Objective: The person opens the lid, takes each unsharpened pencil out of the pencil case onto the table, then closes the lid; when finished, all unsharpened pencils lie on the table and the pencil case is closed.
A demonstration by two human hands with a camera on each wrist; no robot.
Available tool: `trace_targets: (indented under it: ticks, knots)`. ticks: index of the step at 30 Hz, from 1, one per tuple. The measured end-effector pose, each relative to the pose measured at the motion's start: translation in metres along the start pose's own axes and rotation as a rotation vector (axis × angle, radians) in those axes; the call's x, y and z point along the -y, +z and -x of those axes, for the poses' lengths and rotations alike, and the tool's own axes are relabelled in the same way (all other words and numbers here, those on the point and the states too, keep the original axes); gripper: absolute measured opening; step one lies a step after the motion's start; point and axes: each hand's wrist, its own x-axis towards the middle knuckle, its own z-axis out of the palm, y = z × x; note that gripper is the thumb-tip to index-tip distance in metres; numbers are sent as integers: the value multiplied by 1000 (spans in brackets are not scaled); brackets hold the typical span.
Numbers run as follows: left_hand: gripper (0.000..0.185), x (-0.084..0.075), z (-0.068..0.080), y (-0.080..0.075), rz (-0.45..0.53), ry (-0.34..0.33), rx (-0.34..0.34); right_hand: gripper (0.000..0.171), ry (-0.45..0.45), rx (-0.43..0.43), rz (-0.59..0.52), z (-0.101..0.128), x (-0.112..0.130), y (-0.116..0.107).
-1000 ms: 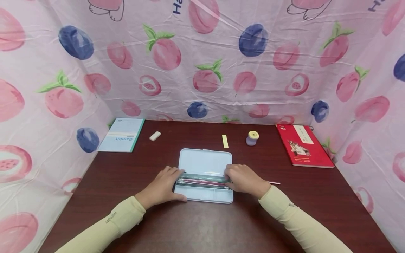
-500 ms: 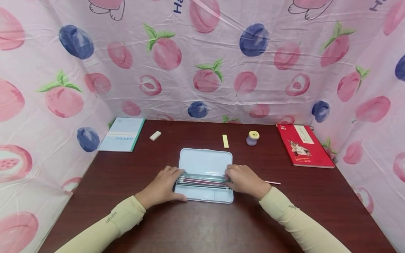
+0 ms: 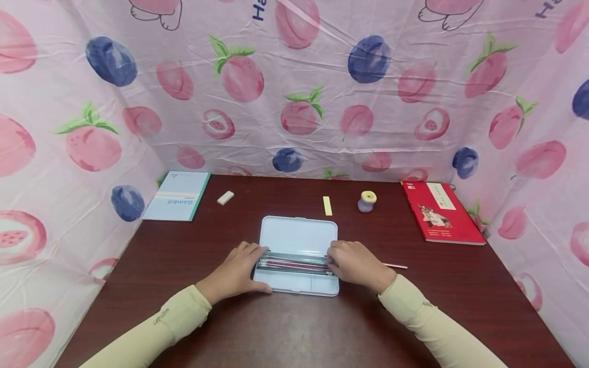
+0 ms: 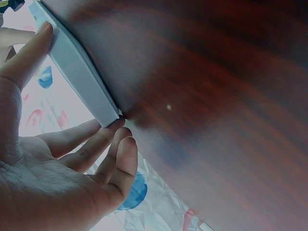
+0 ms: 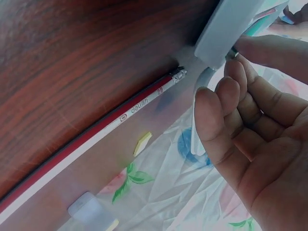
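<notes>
A white pencil case (image 3: 298,232) lies open in the middle of the dark wooden table (image 3: 294,327), lid folded back. A bundle of pens (image 3: 294,264) lies across its tray. My left hand (image 3: 239,271) rests at the case's left end, fingertips at the pens' ends and thumb along the front edge. The left wrist view shows its fingers (image 4: 96,139) nearly straight against the case corner (image 4: 77,67). My right hand (image 3: 354,263) pinches the pens' right ends. Its fingers (image 5: 226,110) curl beside the case (image 5: 231,24) in the right wrist view.
A red-and-white pencil (image 3: 394,266) (image 5: 96,130) lies on the table just right of my right hand. Behind the case are a white eraser (image 3: 225,198), a yellow strip (image 3: 327,205) and a small purple sharpener (image 3: 367,201). A notebook (image 3: 177,196) lies back left, a red book (image 3: 442,212) back right.
The pen bundle has sunk lower into the tray and looks flatter, with the teal pen less prominent. Both hands stay at its ends, hardly moved.
</notes>
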Motion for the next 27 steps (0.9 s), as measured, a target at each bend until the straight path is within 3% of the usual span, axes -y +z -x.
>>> trace_targets:
  ticks: [8, 27]
  knots:
    - [98, 0, 1, 0, -5, 4, 2, 11, 7, 0, 44, 7, -2, -4]
    - [98, 0, 1, -1, -1, 10, -4, 22, 119, 1, 66, 30, -16, -8]
